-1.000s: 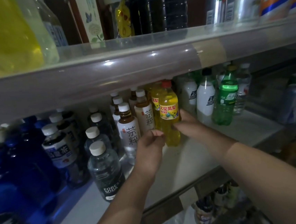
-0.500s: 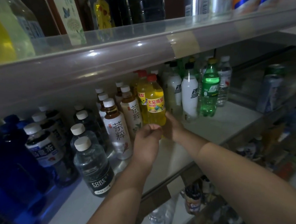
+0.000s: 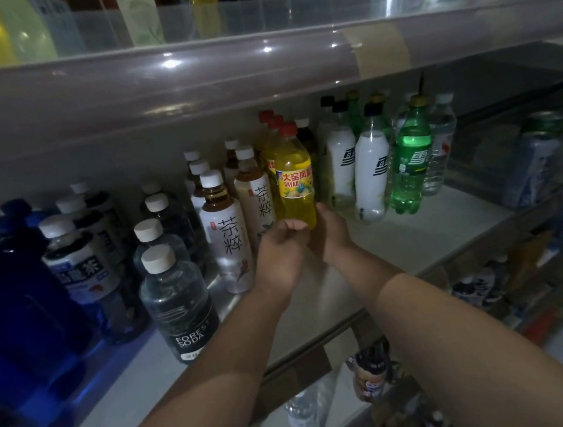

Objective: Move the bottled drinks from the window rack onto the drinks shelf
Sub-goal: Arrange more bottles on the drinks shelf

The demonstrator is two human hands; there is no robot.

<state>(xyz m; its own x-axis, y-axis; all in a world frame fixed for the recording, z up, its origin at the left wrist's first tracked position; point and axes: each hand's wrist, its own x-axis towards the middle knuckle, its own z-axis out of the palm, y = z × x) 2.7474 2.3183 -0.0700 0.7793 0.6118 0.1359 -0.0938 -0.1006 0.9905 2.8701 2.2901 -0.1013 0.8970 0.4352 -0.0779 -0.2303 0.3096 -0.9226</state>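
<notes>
Head view is showing you the shelf (image 3: 413,242) carrying rows of drinks. The yellow bottle (image 3: 294,177) is sitting upright at the front of its row, between the tea bottles (image 3: 228,232) and the white bottles (image 3: 371,177). Your right hand (image 3: 332,232) is wrapping round the bottle's base from the right. Your left hand (image 3: 283,251) is curling its fingers against the lower front; whether it is gripping cannot be told.

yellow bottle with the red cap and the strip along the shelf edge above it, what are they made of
Yellow red-capped bottle: clear glossy plastic, it seems; the liquid shows through, with a printed film label. Shelf-edge strip: translucent glossy plastic, likely; lamp glints, tan tape patch.
</notes>
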